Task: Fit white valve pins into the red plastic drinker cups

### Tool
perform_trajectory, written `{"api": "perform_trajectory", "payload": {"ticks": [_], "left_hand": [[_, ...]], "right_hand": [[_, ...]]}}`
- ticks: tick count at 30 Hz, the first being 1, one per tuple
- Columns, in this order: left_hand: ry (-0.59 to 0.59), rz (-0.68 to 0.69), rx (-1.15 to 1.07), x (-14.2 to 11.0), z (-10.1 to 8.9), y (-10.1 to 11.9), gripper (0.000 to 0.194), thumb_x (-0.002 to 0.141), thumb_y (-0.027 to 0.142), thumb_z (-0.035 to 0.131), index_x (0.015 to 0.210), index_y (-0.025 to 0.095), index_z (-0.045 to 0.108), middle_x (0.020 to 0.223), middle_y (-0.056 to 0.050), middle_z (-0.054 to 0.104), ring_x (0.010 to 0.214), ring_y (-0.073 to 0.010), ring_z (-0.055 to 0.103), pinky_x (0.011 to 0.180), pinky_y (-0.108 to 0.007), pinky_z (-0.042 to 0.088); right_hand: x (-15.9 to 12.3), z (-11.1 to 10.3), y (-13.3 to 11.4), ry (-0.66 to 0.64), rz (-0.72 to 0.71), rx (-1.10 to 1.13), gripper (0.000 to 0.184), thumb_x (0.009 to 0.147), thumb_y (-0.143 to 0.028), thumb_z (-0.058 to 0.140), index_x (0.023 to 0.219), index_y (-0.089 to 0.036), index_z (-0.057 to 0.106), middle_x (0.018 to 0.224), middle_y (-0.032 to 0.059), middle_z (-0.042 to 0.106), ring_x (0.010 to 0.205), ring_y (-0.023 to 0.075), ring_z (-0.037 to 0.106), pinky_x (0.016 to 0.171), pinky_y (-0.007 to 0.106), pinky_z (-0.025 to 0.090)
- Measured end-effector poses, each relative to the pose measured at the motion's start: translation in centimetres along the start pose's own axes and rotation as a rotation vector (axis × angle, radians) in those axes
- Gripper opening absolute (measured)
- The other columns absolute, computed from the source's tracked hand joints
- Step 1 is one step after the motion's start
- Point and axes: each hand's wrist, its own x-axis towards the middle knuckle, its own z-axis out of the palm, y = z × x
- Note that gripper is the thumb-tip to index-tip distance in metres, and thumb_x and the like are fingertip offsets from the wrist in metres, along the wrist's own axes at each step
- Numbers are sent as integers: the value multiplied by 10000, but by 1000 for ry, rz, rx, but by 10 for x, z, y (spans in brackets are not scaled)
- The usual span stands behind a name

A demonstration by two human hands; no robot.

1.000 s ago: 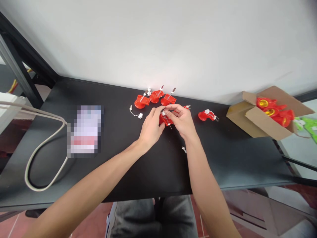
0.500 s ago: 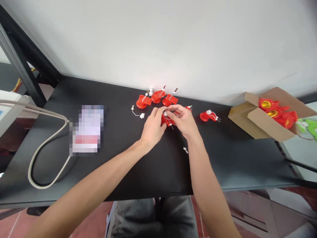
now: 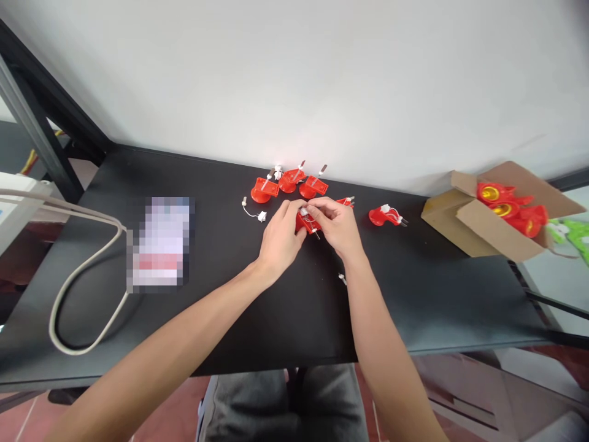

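Between my two hands is a red plastic part [image 3: 307,223] with a white wired piece [image 3: 304,212] in its upper end and metal prongs sticking out at the lower right. My left hand [image 3: 279,236] is closed around the part's left side. From the right, the thumb and fingers of my right hand [image 3: 338,226] pinch at the white wired piece. The fingertips partly cover it. Another red part [image 3: 344,201] lies just behind my right hand, mostly hidden. A small white piece [image 3: 342,278] rests beside my right forearm.
Several red parts [image 3: 261,191] with upright metal strips stand near the wall. A loose white wired piece [image 3: 262,216] lies left of my hands, another red part [image 3: 380,215] to the right. A cardboard box [image 3: 453,227] of red pieces, a blurred phone [image 3: 161,239] and a cable [image 3: 55,307] flank them.
Both hands stay on the red part, with only slight finger movement. The whole view has shifted a little, and my right forearm now covers more of the small white piece.
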Motion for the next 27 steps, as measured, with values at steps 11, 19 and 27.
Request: {"api": "perform_trajectory", "payload": {"ticks": [11, 19, 27], "left_hand": [[-3, 22, 14, -1, -1, 1, 417, 867, 12, 584, 1227, 221, 565, 1161, -47, 654, 1033, -200, 654, 883, -361, 550], [21, 27, 28, -1, 1, -2, 409, 857, 38, 587, 1221, 223, 567, 1153, -49, 629, 1023, -196, 652, 859, -350, 560], [-41, 170, -53, 1, 1, -7, 567, 834, -36, 517, 1336, 226, 505, 1348, -92, 587, 1197, -230, 609, 998, -411, 539]], "right_hand": [[-3, 3, -13, -37, 114, 26, 365, 836, -546, 727, 924, -191, 730, 879, 45, 739, 755, 175, 641, 689, 304, 472], [-1, 2, -7, -20, 150, -13, 373, 823, -551, 734, 963, -205, 734, 845, 35, 712, 654, 150, 573, 619, 294, 452], [-4, -2, -10, -13, 129, -29, 356, 878, -551, 678, 1027, -228, 702, 896, 35, 699, 657, 140, 557, 571, 272, 444]]}}
